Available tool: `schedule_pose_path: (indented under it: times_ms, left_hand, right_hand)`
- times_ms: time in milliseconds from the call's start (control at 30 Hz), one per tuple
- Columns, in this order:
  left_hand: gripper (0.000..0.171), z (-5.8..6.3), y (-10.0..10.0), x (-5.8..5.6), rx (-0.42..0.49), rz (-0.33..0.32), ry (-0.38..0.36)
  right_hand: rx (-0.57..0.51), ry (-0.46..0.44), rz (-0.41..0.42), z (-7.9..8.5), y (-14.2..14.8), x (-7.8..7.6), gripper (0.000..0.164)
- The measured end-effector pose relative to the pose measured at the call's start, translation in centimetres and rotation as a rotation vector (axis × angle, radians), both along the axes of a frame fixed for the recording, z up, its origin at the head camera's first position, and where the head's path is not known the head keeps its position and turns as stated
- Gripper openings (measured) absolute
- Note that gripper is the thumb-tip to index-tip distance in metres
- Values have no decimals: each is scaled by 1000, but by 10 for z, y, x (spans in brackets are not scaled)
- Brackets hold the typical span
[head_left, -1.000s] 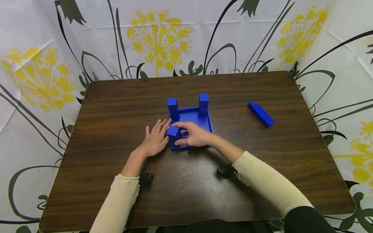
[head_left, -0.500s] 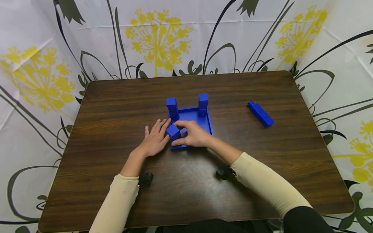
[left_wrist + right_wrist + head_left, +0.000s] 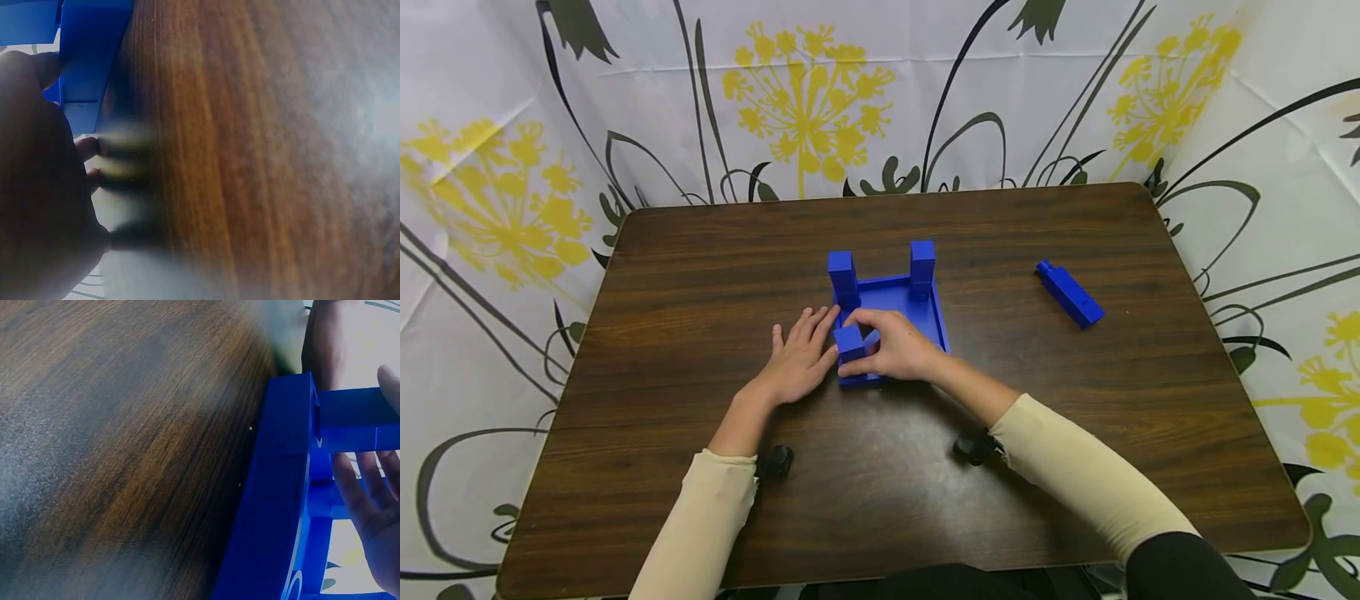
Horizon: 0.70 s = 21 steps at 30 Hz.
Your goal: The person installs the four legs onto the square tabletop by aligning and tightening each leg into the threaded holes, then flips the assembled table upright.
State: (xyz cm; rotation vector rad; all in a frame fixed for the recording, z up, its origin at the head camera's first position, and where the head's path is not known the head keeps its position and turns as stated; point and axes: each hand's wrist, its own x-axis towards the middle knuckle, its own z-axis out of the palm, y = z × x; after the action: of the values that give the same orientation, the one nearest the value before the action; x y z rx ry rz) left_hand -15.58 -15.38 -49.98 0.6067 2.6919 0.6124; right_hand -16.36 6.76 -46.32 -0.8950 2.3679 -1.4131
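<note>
A shallow blue square frame [image 3: 891, 293] with a raised rim lies on the table. At its near-left corner stands a blue square post [image 3: 851, 341], pinched between the thumb and fingers of my right hand [image 3: 901, 346]. The right wrist view shows this post [image 3: 353, 415] meeting the corner of the frame [image 3: 275, 469], with a thin gap at the joint. My left hand [image 3: 801, 358] lies with spread fingers along the frame's left side, fingertips right at the rim. Two more blue posts, far-left [image 3: 843, 277] and far-right [image 3: 922, 268], stand upright at the back corners.
A loose blue post [image 3: 1071, 296] with a narrower round end lies to the right on the dark wooden table [image 3: 700, 258]. A white curtain [image 3: 662, 100] with yellow flowers hangs behind the table. Each wrist wears a small black camera.
The near-left post has turned in my right hand, its top face now at a different angle. The right fingers shifted slightly around it. My left hand has stayed in place.
</note>
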Motion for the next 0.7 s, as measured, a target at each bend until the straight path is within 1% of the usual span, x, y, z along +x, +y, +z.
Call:
schedule_pose_path:
  times_ms: [133,233,300,367,467,567,700]
  left_hand:
    - [67,1,0,0,-13,3,-5]
    - [66,-2,-1,-1,-12,4,-4]
    - [66,-7,-2,-3,-5,3,-4]
    - [65,-11,-4,-4,2,1,-2]
    - [64,-14,-5,-5,6,1,-1]
    - [64,-12,-5,-4,11,-1,3]
    - [64,-10,-4,-3,13,-2,12]
  right_hand:
    - [18,21,4,1,0,-1,43]
    - [40,42,16,1,1,-1,48]
    - [69,57,33,1,3,-1,55]
    - [82,51,63,2,5,-1,61]
    - [80,-3,131,4,8,-3,68]
    - [36,-87,208,6,11,-4,69]
    - [-26,-179,285,9,13,-6,71]
